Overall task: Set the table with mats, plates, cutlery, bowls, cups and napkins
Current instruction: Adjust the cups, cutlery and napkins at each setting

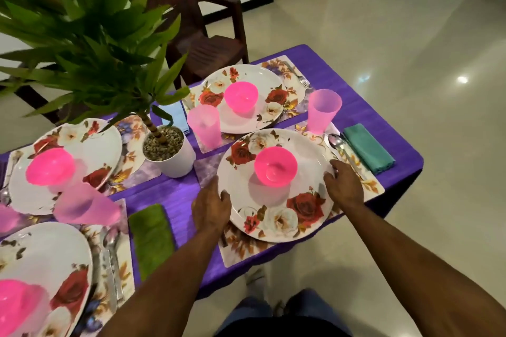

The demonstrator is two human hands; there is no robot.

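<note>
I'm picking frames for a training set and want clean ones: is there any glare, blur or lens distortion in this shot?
In the head view: a bright light reflection glares on the glossy floor; the plant leaves close to the lens and the near pink cup look soft; the wide angle stretches the lower-left plate; the plate gripped by the left hand and right hand is fairly sharp.

Table, covered in a purple cloth. Lying directly on it:
- four floral mats: near right, far right, near left, far left;
- white plant pot with pebbles, centre, between the far left and near right mats;
- green napkin, near centre;
- teal napkin, right edge, just beside the near right mat;
- light blue napkin, far centre, partly behind leaves.
</note>
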